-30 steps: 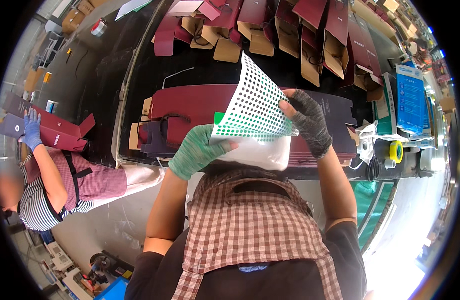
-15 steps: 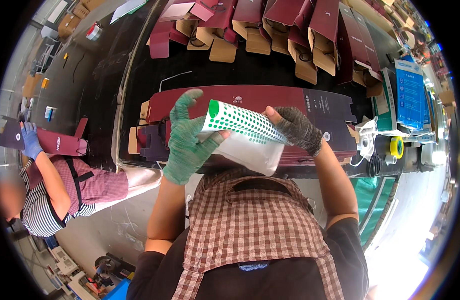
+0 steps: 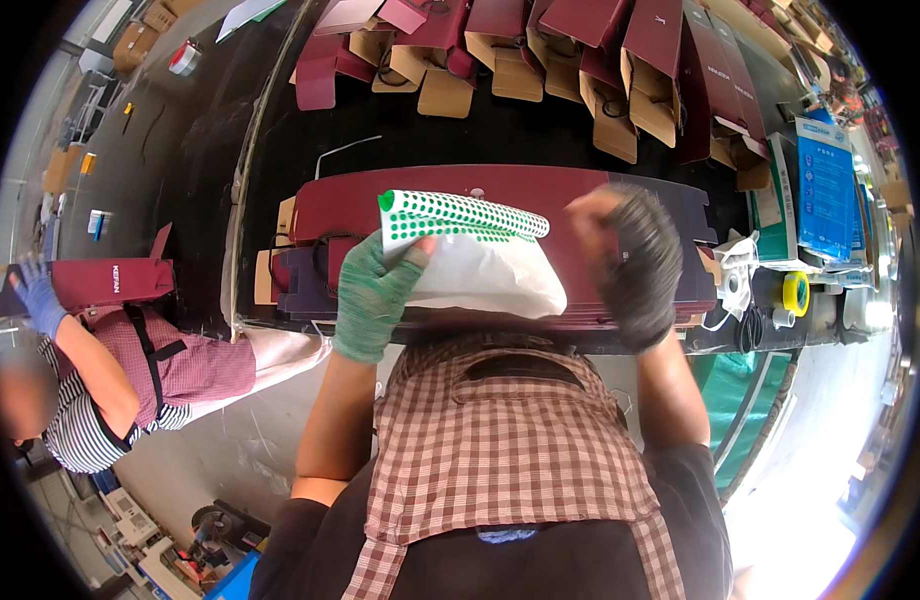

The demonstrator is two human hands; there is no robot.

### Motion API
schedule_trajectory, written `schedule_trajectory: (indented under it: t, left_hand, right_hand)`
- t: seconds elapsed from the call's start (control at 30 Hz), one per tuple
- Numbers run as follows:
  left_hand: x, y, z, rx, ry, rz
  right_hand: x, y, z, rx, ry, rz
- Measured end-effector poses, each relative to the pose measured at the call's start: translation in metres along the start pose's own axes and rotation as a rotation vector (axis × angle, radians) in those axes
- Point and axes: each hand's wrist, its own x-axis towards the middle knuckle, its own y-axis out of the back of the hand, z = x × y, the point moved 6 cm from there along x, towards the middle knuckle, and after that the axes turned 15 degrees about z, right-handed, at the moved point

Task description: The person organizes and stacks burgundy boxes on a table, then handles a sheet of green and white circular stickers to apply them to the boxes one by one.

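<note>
My left hand (image 3: pixel 380 290), in a green knit glove with bare fingertips, grips the left end of a partly rolled white sheet of green dot stickers (image 3: pixel 465 222). Its plain white part hangs below the dotted roll. Apart from the sheet's right end is my right hand (image 3: pixel 635 265), in a dark grey glove with bare fingertips. Motion smears its fingers, so I cannot tell whether they hold anything. Both hands are above a flat maroon box (image 3: pixel 380 190) with a dark purple right end, which lies on a pile of similar flat boxes along the near table edge.
Open maroon boxes (image 3: pixel 650 60) with brown insides line the far side of the black table (image 3: pixel 450 140). At right are a blue package (image 3: pixel 825 190), yellow tape (image 3: pixel 795 292) and a white cable device (image 3: pixel 735 275). A co-worker's blue-gloved hand (image 3: pixel 42 300) touches another maroon box at left.
My right hand has let go of the sheet and moved right, away from it. My left hand has closed its raised fingers, and the sheet has shifted slightly left. The co-worker's hand has moved left.
</note>
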Motion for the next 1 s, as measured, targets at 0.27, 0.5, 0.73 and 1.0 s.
schedule_trajectory:
  t: [0.27, 0.5, 0.73, 1.0]
  left_hand:
    - [-0.023, -0.029, 0.003, -0.413, 0.221, -0.120]
    - [-0.023, -0.010, -0.012, -0.447, 0.226, 0.049]
    - [-0.032, -0.015, -0.004, -0.137, 0.110, -0.035]
    - [-0.039, -0.034, 0.003, -0.114, -0.024, -0.192]
  right_hand:
    - [-0.034, -0.044, -0.047, 0.112, 0.070, -0.053]
    - [-0.044, -0.031, -0.040, 0.148, 0.114, 0.008]
    - [-0.035, -0.022, -0.040, 0.120, 0.085, 0.034]
    - [-0.020, -0.019, -0.053, 0.174, 0.090, 0.070]
